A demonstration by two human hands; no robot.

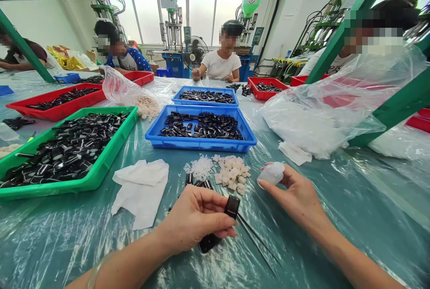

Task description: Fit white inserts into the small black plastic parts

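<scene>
Between the thumb and fingers of my left hand [201, 217] is a small glossy black part [232, 207]. Tweezers [257, 237] lie by that hand, tips pointing to the lower right, and another black piece [208, 243] is partly hidden below it. My right hand [295, 190] grips a whitish translucent bottle [272, 173], closed around its side. Ahead of my hands are a pile of beige foam-like cubes [232, 172] and a heap of small clear-white pieces [201, 167]. More black parts [203, 184] lie just behind my left hand.
A white cloth [141, 190] lies left. Blue trays [201, 145], a green tray [97, 177] and a red tray [57, 112] hold black parts. Plastic bags [312, 118] and a green frame post [393, 109] stand right. Several people sit across the plastic-covered table [336, 199].
</scene>
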